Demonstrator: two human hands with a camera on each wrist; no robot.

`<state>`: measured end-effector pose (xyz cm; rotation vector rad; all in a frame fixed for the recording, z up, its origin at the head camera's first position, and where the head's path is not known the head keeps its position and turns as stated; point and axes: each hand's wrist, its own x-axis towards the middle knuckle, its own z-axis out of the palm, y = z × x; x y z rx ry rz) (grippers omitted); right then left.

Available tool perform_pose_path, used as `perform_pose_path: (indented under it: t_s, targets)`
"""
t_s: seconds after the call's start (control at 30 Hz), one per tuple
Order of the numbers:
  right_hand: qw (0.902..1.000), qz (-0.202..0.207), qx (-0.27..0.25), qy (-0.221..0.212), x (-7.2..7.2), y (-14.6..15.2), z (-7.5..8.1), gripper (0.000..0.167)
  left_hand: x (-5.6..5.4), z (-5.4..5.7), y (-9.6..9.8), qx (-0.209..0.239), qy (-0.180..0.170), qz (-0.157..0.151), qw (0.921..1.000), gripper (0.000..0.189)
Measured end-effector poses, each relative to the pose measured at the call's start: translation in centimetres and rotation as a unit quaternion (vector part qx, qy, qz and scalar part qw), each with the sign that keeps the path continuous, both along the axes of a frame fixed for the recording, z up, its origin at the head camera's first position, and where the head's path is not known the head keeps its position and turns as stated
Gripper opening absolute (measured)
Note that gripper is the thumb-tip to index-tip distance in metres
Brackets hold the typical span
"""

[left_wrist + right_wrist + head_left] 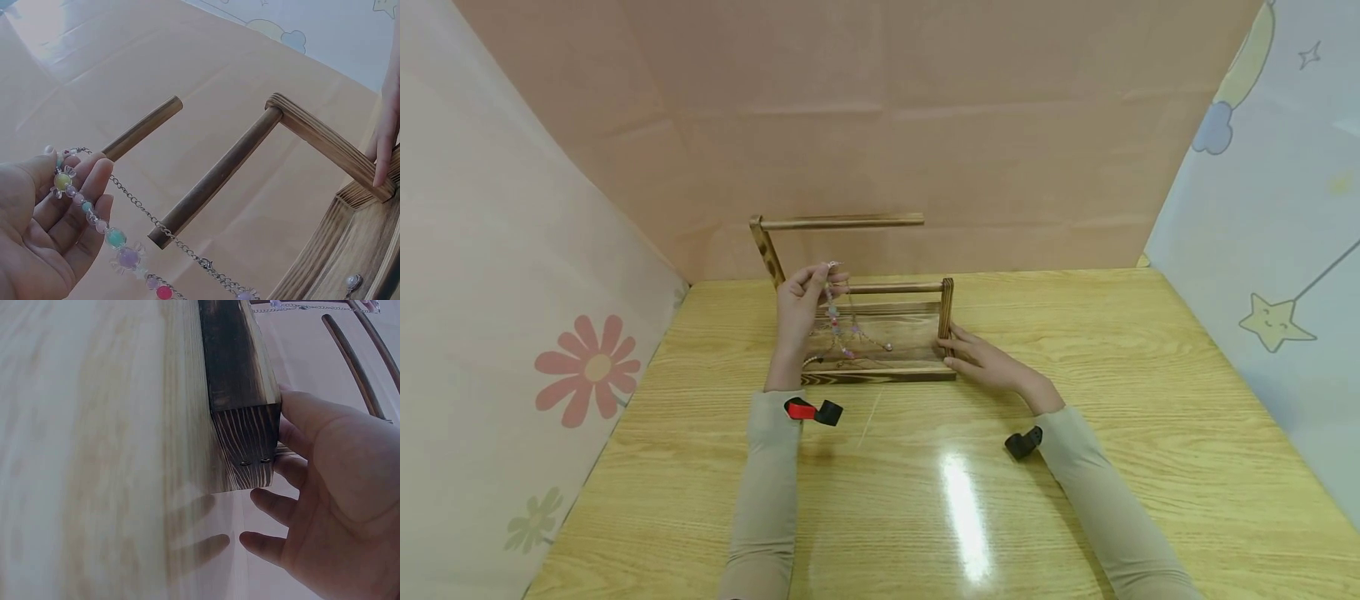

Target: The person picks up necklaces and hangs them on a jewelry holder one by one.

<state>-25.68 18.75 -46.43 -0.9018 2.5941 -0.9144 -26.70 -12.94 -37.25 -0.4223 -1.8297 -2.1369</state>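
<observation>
My left hand (801,300) is raised over the left part of a brown wooden jewelry stand (880,377). Between thumb and fingers it pinches the top of a beaded chain (115,237), which has pastel candy-shaped beads and silvery links. In the head view the chain hangs down in front of the stand's lower bar (895,288). At the stand's right end, my right hand (988,362) touches the upright (947,317) and the base's corner. Its fingers are spread and nearly straight. The right wrist view shows the thumb beside the dark end block (247,440).
A higher bar (842,222) reaches rightward from the stand's left post (767,254), its right end free. More jewelry (811,361) lies in the base tray. The stand rests on a wood-grain table (887,483), with a pink backdrop (865,150) behind it.
</observation>
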Motion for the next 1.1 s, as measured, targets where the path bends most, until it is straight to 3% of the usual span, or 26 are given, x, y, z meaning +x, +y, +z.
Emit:
perform_pose_path:
  t_s: [0.2,0.47,0.7,1.1]
  targets:
    - [1.0000,-0.001,-0.005,-0.001,0.1,0.2,0.1,0.052,0.0,0.0,0.0,0.007,0.001,-0.005,1.0000,0.036]
    - [0.9998,0.013,0.002,0.016,-0.3,-0.5,-0.4,0.052,0.4,0.1,-0.7,0.015,-0.002,0.012,0.9998,0.036]
    - [0.9999,0.010,-0.007,-0.004,0.0,-0.7,-0.3,0.052,0.3,0.5,-0.9,0.025,-0.015,0.013,0.9995,0.034]
    - [0.9999,0.001,-0.007,-0.009,0.1,0.0,-0.1,0.053,-1.3,0.5,-0.5,0.034,-0.025,0.025,0.9988,0.035]
